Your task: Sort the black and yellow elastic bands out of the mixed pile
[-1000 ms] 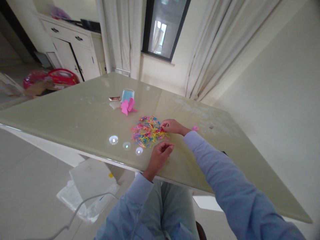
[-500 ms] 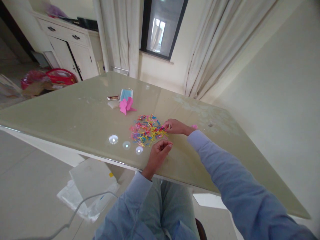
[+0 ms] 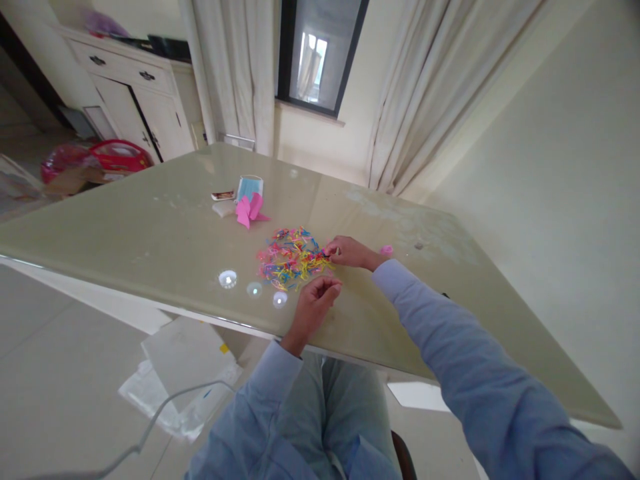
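Note:
A loose pile of small, thin, brightly coloured bands point(image 3: 295, 257) in pink, yellow, blue and red lies spread on the table point(image 3: 150, 247). At the pile's right edge is my right hand point(image 3: 350, 252), thumb and finger pinched together among the bands; what sits between the fingertips is too small to make out. My left hand point(image 3: 315, 303) rests at the near side of the pile, close to the table's front edge. Its fingers are curled and the thumb is pressed to them, hiding anything they hold.
Beyond the pile lie a pink folded piece point(image 3: 251, 210), a blue face mask point(image 3: 249, 189), a small box-like item point(image 3: 223, 195) and a whitish lump point(image 3: 224, 209). A small pink object point(image 3: 387, 250) lies past my right wrist. Round light reflections show on the tabletop.
The view has shifted slightly. Both hands keep nearly the same place and pinched shape by the pile.

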`<state>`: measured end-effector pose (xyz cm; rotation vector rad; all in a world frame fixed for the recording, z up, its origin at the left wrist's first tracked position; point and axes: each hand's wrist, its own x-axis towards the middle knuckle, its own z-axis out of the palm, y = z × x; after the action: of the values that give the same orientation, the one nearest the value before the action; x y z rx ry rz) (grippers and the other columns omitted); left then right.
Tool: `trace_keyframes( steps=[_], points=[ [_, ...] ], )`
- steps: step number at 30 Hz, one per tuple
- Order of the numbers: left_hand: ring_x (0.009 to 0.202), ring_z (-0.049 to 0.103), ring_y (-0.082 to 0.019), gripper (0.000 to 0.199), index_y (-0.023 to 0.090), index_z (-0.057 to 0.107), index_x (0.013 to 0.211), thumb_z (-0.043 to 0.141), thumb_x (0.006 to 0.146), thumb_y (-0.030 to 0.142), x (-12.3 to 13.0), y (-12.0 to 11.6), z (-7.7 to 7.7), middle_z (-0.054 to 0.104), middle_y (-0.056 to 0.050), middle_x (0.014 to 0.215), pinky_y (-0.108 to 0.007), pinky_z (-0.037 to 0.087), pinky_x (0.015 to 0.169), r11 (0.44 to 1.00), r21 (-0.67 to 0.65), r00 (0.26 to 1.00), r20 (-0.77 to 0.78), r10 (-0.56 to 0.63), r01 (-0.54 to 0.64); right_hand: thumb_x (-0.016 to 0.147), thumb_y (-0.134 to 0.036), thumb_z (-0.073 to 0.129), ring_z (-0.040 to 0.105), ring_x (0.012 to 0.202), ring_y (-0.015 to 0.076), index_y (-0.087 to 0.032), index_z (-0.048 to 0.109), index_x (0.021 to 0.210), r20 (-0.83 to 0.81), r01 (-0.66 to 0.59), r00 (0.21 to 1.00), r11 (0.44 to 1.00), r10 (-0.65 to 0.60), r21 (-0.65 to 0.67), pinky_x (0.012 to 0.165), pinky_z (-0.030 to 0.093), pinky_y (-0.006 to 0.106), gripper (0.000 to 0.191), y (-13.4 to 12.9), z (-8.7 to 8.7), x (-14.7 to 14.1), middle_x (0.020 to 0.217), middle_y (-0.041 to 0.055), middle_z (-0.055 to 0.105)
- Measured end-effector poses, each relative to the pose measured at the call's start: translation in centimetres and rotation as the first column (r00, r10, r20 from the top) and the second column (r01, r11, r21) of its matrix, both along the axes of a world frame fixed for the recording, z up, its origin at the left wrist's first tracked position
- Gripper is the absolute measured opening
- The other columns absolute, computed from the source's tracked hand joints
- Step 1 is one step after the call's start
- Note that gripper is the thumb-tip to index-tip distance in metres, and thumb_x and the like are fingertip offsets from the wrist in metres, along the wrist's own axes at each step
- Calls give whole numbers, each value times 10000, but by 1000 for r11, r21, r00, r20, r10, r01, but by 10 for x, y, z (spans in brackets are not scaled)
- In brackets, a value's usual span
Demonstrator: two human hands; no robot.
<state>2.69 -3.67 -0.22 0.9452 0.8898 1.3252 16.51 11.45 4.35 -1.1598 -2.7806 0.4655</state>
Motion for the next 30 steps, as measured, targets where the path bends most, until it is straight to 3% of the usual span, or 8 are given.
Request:
trace_keyframes(
  steps=[11,23,27,30],
  points=[
    [532,419,-75,292,162,689,818,717,712,433,-1,1,-4,548,36,625,-207,336,503,1000,-3,1000,-25,-1,1,749,-153,600,587,769,169,-167,754,784,-3,74,997,996,-74,45,714,386,255,159,-4,-3,8,810,56,717],
    [526,407,-70,294,165,681,802,735,706,438,-2,0,0,525,42,616,-206,335,497,1000,12,1000,-13,7,-7,791,-175,584,579,718,130,-140,700,856,-171,153,974,988,-146,29,676,412,232,138,-21,-6,17,831,44,701],
    [516,399,-67,308,169,683,794,743,685,452,-2,-2,2,513,45,600,-203,332,489,1000,-7,1000,-13,19,-19,785,-196,566,574,625,101,-153,663,819,-317,233,919,971,-236,-49,613,431,215,111,-29,-6,21,788,17,684],
    [510,403,-66,304,172,687,794,746,682,448,-2,-3,5,517,43,596,-205,323,481,1000,-16,999,-19,25,-26,778,-237,556,535,479,67,-164,620,812,-406,296,844,936,-350,-190,496,416,199,103,-35,-5,24,780,-2,668]
  ],
)
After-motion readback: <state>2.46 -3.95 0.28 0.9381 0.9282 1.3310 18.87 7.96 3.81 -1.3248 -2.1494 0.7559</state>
